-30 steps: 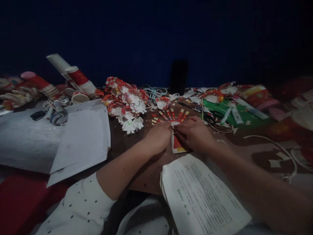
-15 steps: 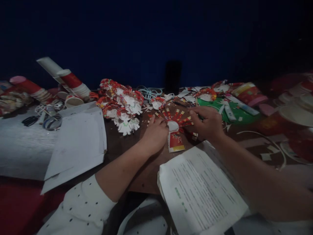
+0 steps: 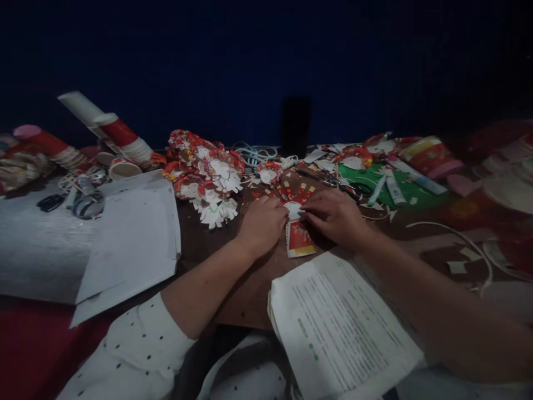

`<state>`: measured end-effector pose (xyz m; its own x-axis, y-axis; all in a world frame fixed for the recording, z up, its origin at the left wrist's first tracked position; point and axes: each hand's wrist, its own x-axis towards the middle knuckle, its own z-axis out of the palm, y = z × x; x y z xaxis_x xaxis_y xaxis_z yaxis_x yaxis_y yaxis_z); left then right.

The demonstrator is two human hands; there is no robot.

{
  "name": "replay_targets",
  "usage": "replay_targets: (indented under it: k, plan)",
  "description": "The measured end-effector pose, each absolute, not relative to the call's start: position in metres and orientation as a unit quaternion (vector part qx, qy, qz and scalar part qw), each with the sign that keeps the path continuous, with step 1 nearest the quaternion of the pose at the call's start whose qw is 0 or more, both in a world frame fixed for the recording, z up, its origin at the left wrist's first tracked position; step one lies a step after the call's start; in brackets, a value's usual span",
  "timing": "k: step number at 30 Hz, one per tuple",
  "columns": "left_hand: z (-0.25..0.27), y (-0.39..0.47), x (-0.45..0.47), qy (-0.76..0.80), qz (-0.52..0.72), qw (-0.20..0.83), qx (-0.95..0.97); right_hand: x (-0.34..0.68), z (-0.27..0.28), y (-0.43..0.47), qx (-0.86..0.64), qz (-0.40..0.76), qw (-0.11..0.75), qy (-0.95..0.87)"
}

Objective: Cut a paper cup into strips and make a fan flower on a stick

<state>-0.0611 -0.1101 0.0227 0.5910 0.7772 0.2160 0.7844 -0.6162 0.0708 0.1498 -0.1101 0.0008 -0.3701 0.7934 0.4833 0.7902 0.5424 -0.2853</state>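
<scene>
A paper cup (image 3: 300, 238), cut and spread flat, lies on the brown table in front of me. Narrow red strips with yellowish tips fan out from its round white base, and one wider red panel points toward me. My left hand (image 3: 266, 221) curls over the cup's left side, fingertips at the base. From the right, my right hand (image 3: 335, 216) has its thumb and fingers at the edge of the base, closed on the cup. Both hands hide many of the side strips. Scissors (image 3: 358, 190) with dark handles lie just behind my right hand.
Heaped red-and-white cut cups (image 3: 208, 178) stand at the back left. Stacked paper cups (image 3: 125, 139) lean farther left, behind white sheets (image 3: 133, 239). Tubes (image 3: 393, 188) rest on a green mat (image 3: 420, 194) at the right. A printed booklet (image 3: 341, 328) lies near me.
My right hand has moved left from beside the strips to the cup's white base. The scissors' handles now show behind it. My left hand stays at the cup's left side.
</scene>
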Motion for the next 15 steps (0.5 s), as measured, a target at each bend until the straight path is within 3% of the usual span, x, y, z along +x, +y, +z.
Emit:
replay_targets:
  k: [3,15]
  plan:
    - [0.02,-0.106,-0.064,-0.439,-0.102,0.006,-0.893,0.148,0.001,-0.111,-0.472,0.02,0.233,-0.85]
    - [0.021,-0.094,-0.072,-0.401,-0.087,-0.047,-0.911,0.143,0.009,-0.114,-0.479,-0.005,0.165,-0.862]
